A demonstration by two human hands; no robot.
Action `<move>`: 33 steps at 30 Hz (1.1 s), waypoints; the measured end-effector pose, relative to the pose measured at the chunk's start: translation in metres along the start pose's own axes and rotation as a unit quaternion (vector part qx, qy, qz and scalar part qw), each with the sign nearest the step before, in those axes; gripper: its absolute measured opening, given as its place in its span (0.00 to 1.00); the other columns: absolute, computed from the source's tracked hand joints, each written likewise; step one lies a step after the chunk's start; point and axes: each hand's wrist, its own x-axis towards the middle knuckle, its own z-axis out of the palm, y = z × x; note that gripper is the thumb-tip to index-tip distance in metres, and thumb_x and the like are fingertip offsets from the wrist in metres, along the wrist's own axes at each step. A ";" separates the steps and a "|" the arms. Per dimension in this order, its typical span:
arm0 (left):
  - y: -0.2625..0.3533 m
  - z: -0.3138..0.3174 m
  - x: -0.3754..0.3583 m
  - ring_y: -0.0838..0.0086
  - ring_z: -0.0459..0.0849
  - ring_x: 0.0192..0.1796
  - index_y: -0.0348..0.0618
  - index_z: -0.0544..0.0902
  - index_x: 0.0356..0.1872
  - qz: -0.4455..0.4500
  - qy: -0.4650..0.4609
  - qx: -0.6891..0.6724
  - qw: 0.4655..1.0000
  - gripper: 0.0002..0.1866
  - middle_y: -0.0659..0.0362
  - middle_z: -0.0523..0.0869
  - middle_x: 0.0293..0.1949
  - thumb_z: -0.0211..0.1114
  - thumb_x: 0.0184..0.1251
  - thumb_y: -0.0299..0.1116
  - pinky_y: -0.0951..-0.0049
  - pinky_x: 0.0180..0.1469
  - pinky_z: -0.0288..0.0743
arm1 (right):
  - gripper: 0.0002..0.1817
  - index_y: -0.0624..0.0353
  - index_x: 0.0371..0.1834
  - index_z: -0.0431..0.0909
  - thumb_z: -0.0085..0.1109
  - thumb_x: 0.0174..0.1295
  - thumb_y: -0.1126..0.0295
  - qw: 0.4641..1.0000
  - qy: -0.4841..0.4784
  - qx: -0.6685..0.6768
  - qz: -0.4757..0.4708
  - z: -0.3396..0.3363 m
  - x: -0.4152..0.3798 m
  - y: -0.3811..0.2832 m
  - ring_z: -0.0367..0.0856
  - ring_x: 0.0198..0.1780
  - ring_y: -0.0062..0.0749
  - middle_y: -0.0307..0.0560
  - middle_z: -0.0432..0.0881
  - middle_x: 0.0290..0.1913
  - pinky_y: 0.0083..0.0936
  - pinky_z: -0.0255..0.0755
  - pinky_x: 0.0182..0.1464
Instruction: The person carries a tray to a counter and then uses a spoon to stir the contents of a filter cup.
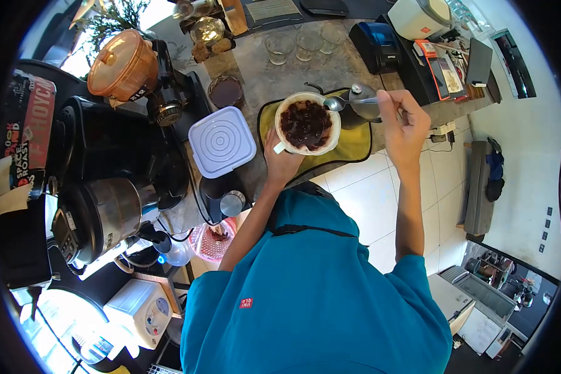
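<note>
A white container (305,123) with dark, wet, lumpy contents stands over a yellow-green cloth with a black edge (355,142). At its lower left side is my left hand (283,159), its fingers partly hidden under and behind the container. My right hand (406,124), raised to the right, pinches the handle of a metal spoon (335,103). The spoon's bowl is at the container's upper right rim. Behind the spoon stands a metal pitcher (364,103). Left of the container lies a pale square lid (222,141), with a glass of dark liquid (226,91) above it.
Clear glasses (308,45) stand at the back of the counter. A blue-black printer (377,47) is at the back right. Coffee machines (103,212) and an orange pot (121,65) line the left side. A pink basket (212,240) sits below the counter edge.
</note>
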 end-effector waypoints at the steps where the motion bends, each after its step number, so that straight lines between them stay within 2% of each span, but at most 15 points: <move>1: 0.001 0.001 0.000 0.52 0.79 0.55 0.38 0.81 0.47 -0.008 -0.001 0.002 1.000 0.26 0.49 0.82 0.50 0.75 0.42 0.30 0.55 0.61 0.69 | 0.08 0.63 0.27 0.79 0.64 0.63 0.72 0.999 -0.020 -0.046 -0.010 0.002 0.000 -0.007 0.67 0.24 0.15 0.34 0.73 0.20 0.16 0.61 0.28; 3: 0.006 0.000 0.001 0.52 0.79 0.54 0.39 0.81 0.47 -0.005 0.004 -0.001 1.000 0.25 0.49 0.83 0.49 0.75 0.42 0.31 0.55 0.60 0.69 | 0.08 0.63 0.27 0.79 0.65 0.61 0.72 0.995 -0.041 -0.092 -0.021 0.008 -0.001 -0.012 0.69 0.23 0.17 0.36 0.74 0.20 0.17 0.62 0.29; 5: 0.010 -0.001 0.002 0.53 0.79 0.53 0.39 0.82 0.46 -0.004 0.009 -0.003 1.000 0.25 0.50 0.83 0.48 0.75 0.42 0.31 0.55 0.59 0.69 | 0.06 0.61 0.27 0.79 0.66 0.59 0.73 0.977 -0.075 -0.168 -0.104 0.013 -0.001 -0.012 0.72 0.22 0.24 0.40 0.75 0.20 0.21 0.65 0.30; 6: 0.012 -0.002 0.002 0.52 0.79 0.52 0.40 0.82 0.45 -0.003 0.007 0.001 1.000 0.24 0.50 0.83 0.47 0.75 0.42 0.32 0.55 0.58 0.69 | 0.06 0.61 0.27 0.79 0.66 0.59 0.73 0.977 -0.076 -0.168 -0.104 0.017 0.000 -0.012 0.72 0.22 0.24 0.40 0.75 0.20 0.21 0.65 0.30; 8: 0.016 -0.003 0.004 0.52 0.79 0.51 0.40 0.82 0.44 -0.002 0.006 0.005 1.000 0.23 0.51 0.83 0.46 0.75 0.42 0.32 0.55 0.57 0.70 | 0.05 0.60 0.26 0.79 0.66 0.56 0.74 0.964 -0.109 -0.152 -0.187 0.022 0.003 -0.013 0.73 0.22 0.33 0.41 0.76 0.20 0.26 0.67 0.31; 9: 0.018 -0.003 0.005 0.52 0.79 0.51 0.40 0.83 0.43 0.003 0.015 -0.013 1.000 0.23 0.51 0.83 0.45 0.76 0.41 0.33 0.55 0.56 0.70 | 0.05 0.60 0.26 0.79 0.66 0.56 0.74 0.964 -0.110 -0.153 -0.188 0.025 0.005 -0.013 0.73 0.22 0.33 0.41 0.76 0.20 0.26 0.67 0.31; 11: 0.019 -0.002 0.006 0.52 0.78 0.50 0.40 0.83 0.43 0.007 0.025 -0.031 0.999 0.23 0.51 0.82 0.44 0.76 0.41 0.33 0.55 0.55 0.70 | 0.06 0.59 0.25 0.77 0.66 0.55 0.74 0.944 -0.143 -0.154 -0.253 0.029 0.009 -0.012 0.73 0.23 0.36 0.41 0.76 0.21 0.29 0.67 0.31; 15: 0.020 -0.001 0.008 0.52 0.78 0.50 0.39 0.82 0.44 0.008 0.032 -0.019 0.999 0.25 0.51 0.82 0.45 0.76 0.41 0.33 0.55 0.55 0.70 | 0.07 0.59 0.24 0.76 0.66 0.55 0.74 0.932 -0.183 -0.162 -0.268 0.038 0.010 -0.012 0.73 0.23 0.37 0.43 0.75 0.20 0.30 0.67 0.31; 18: 0.024 -0.003 0.008 0.52 0.78 0.50 0.39 0.81 0.45 0.013 0.035 -0.006 0.999 0.25 0.51 0.82 0.44 0.76 0.41 0.33 0.55 0.55 0.70 | 0.09 0.60 0.23 0.74 0.65 0.56 0.73 0.936 -0.208 -0.166 -0.231 0.042 0.008 -0.009 0.72 0.24 0.38 0.44 0.74 0.20 0.29 0.68 0.33; 20: 0.024 -0.003 0.008 0.52 0.78 0.50 0.39 0.81 0.45 0.016 0.040 -0.008 0.999 0.25 0.51 0.82 0.44 0.76 0.41 0.33 0.55 0.54 0.70 | 0.09 0.62 0.24 0.76 0.64 0.58 0.72 0.954 -0.203 -0.159 -0.151 0.043 0.005 -0.003 0.72 0.21 0.34 0.46 0.73 0.18 0.27 0.67 0.30; 21: 0.022 -0.002 0.008 0.52 0.78 0.50 0.39 0.81 0.44 0.013 0.037 -0.013 0.999 0.25 0.51 0.82 0.44 0.75 0.41 0.33 0.56 0.54 0.70 | 0.09 0.62 0.24 0.76 0.64 0.58 0.72 0.954 -0.205 -0.158 -0.153 0.044 0.003 0.003 0.72 0.21 0.34 0.46 0.73 0.18 0.27 0.67 0.30; 23: 0.023 -0.003 0.009 0.53 0.78 0.50 0.40 0.81 0.43 0.009 0.037 -0.017 0.999 0.24 0.51 0.81 0.44 0.75 0.40 0.33 0.56 0.54 0.71 | 0.10 0.65 0.26 0.78 0.63 0.62 0.72 0.972 -0.202 -0.121 -0.016 0.045 0.000 0.018 0.66 0.20 0.16 0.37 0.74 0.18 0.20 0.60 0.23; 27: 0.025 -0.005 0.008 0.53 0.78 0.49 0.40 0.81 0.42 0.027 0.038 0.024 0.999 0.23 0.51 0.81 0.44 0.75 0.41 0.33 0.56 0.54 0.71 | 0.12 0.66 0.24 0.79 0.61 0.63 0.70 0.985 -0.154 -0.051 0.064 0.048 -0.008 0.042 0.69 0.20 0.15 0.40 0.76 0.16 0.20 0.60 0.23; 29: 0.025 -0.005 0.008 0.52 0.78 0.49 0.40 0.81 0.42 0.026 0.032 0.031 0.999 0.23 0.51 0.81 0.44 0.75 0.41 0.33 0.57 0.54 0.71 | 0.13 0.66 0.23 0.78 0.60 0.64 0.70 0.982 -0.132 0.011 0.137 0.046 -0.010 0.049 0.66 0.21 0.13 0.32 0.74 0.17 0.19 0.57 0.23; 33: 0.027 -0.004 0.009 0.52 0.78 0.49 0.40 0.81 0.43 0.029 0.041 0.007 0.999 0.23 0.51 0.81 0.43 0.74 0.41 0.33 0.56 0.53 0.70 | 0.14 0.63 0.21 0.77 0.61 0.64 0.69 0.978 -0.105 0.060 0.170 0.042 -0.016 0.071 0.62 0.20 0.11 0.28 0.70 0.17 0.18 0.52 0.23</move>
